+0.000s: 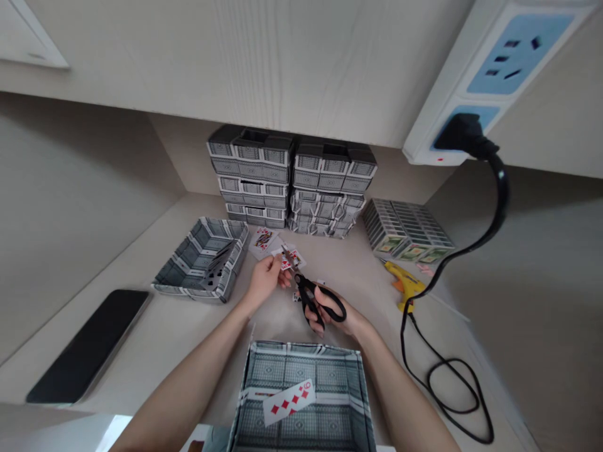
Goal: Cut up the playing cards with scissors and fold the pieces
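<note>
My right hand [333, 314] holds black-handled scissors [306, 290], fingers through the loops, blades pointing up and left. My left hand [264, 279] is closed in a pinch on a playing card [277, 252] beside the blades; fingers and blades partly cover it. Loose face cards [264, 238] lie just behind that hand. In front of me stands an open box made of playing cards [330, 370], with a cut strip of a nine of diamonds [289, 402] inside. A card tray [188, 263] to the left holds several card pieces [217, 267].
Stacked card boxes [254, 169] stand at the back, with a second stack [332, 182] beside them. To the right are packs of cards [407, 229] and a yellow glue gun [402, 279]. A black cord [497, 207] hangs from a power strip [513, 56]. A phone [92, 345] lies left.
</note>
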A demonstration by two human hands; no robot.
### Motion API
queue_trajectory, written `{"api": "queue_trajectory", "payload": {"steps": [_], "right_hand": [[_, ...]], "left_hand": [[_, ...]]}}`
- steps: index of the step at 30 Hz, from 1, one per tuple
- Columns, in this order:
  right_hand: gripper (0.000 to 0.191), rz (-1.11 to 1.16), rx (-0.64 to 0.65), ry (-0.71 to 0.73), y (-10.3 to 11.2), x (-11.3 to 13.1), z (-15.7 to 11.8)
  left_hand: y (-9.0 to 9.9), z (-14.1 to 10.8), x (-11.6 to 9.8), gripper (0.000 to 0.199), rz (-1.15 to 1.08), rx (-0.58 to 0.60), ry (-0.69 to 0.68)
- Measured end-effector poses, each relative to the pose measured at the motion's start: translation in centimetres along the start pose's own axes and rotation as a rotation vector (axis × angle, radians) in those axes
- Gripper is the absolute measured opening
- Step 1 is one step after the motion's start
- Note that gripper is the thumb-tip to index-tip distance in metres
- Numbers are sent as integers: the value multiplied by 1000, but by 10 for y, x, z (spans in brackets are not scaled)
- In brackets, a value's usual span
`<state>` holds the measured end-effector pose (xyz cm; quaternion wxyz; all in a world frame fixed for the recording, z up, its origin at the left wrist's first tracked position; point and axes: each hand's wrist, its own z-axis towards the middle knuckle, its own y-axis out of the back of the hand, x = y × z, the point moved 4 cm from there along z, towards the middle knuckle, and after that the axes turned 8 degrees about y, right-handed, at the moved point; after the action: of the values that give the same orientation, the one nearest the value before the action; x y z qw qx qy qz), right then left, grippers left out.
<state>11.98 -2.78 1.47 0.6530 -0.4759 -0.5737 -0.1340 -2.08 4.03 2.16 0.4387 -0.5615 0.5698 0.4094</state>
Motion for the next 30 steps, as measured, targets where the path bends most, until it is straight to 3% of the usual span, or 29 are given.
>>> {"api": "queue_trajectory", "payload": {"steps": [30], "right_hand": [[56, -37, -30, 29, -2, 4, 0]], "left_hand": [[0, -1, -2, 31, 15, 19, -19]]}}
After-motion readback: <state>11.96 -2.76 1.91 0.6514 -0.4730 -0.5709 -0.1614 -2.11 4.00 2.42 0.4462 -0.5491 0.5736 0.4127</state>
